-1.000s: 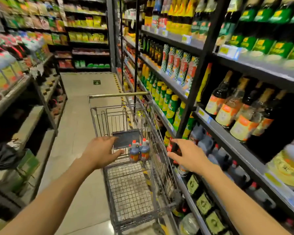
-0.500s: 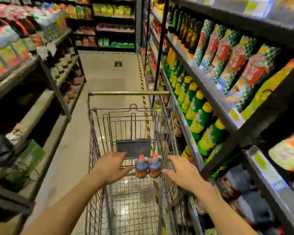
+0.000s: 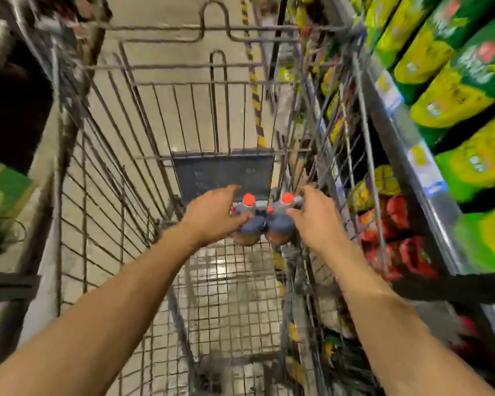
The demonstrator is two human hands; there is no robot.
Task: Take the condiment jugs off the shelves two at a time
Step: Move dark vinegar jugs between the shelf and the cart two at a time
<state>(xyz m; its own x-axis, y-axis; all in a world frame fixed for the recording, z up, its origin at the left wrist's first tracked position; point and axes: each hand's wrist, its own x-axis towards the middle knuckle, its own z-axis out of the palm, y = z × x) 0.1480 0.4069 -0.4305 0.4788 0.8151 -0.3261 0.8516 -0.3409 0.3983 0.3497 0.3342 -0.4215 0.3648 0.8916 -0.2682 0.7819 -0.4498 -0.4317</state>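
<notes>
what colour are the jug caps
Orange-red caps on both jugs, head view.

Jugs, two: left jug (image 3: 247,224) and right jug (image 3: 282,224) both grey-blue bodied, orange-red caps, orange-brown at base. Cart (image 3: 143,155): grey wire grid; dark grey panel (image 3: 223,174) at far end. Floor (image 3: 169,12): beige, with yellow-black striped tape (image 3: 255,95). Shelf packs (image 3: 452,90): green with yellow; lower packets (image 3: 395,224) red.
</notes>
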